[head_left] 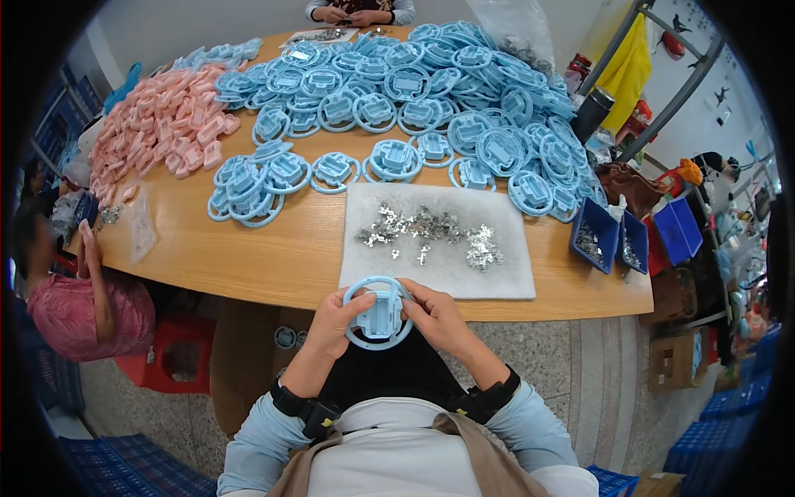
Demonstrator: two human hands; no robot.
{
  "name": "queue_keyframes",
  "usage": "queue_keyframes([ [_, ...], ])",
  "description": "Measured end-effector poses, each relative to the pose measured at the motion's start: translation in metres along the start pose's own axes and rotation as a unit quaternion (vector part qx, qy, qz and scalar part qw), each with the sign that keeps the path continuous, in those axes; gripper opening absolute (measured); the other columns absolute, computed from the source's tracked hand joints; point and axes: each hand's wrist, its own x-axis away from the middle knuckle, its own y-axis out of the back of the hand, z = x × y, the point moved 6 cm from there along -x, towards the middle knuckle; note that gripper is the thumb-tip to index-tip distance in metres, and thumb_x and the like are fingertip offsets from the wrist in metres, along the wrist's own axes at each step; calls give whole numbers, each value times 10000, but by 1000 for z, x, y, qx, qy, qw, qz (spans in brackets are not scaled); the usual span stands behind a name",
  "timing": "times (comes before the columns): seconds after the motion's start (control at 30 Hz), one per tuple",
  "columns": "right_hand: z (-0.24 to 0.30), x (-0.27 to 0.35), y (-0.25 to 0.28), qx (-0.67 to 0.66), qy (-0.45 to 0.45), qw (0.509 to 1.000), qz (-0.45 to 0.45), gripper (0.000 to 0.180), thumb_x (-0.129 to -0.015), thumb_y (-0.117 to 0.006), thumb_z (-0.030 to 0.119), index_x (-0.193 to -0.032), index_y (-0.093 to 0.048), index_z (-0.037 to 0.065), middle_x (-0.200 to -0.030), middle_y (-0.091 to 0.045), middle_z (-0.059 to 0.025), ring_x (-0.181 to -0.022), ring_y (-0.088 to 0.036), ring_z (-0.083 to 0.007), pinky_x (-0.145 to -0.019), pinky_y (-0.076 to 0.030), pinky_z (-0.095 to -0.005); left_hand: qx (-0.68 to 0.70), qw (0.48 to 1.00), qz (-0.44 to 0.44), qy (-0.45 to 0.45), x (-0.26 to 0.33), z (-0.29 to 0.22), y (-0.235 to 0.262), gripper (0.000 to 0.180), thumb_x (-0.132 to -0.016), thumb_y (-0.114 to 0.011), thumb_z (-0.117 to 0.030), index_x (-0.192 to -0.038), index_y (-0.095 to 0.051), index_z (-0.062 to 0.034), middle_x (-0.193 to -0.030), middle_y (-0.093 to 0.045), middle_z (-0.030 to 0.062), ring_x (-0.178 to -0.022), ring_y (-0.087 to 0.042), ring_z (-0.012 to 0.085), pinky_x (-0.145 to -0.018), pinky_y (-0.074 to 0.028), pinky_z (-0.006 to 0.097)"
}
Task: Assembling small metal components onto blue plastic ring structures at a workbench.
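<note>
Metal clips [589, 241] in blue bins [603, 224]

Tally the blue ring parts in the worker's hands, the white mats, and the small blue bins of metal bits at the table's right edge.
Blue ring part, held by left hand and right hand: 1
White mat: 1
Small blue bins with metal bits: 2
Total: 4
</note>
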Motion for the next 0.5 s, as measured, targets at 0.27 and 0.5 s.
queue_keyframes([
  [0.27, 15, -62, 28, 365, 180, 905, -123, 112, -782, -595, 78, -887, -629, 58, -775, -537, -100, -651, -566, -278, -568, -456, -350, -12, 994, -88, -61, -4, -10, 15, 209, -835, -621, -204, -960, -602, -37, -812, -614, 16, -690, -589, 75, -550, -467, 207],
  [0.5, 8, -70, 18, 424, 211, 878, -73, 83, -773, -590, 86, -852, -587, 62, -841, -551, -88, -676, -585, -297, -570, -485, -385, 18, 992, -121, -39, -7, -8, 23, 213, -846, -615, -206, -967, -599, -32, -831, -619, 30, -711, -603, 97, -607, -507, 241],
])
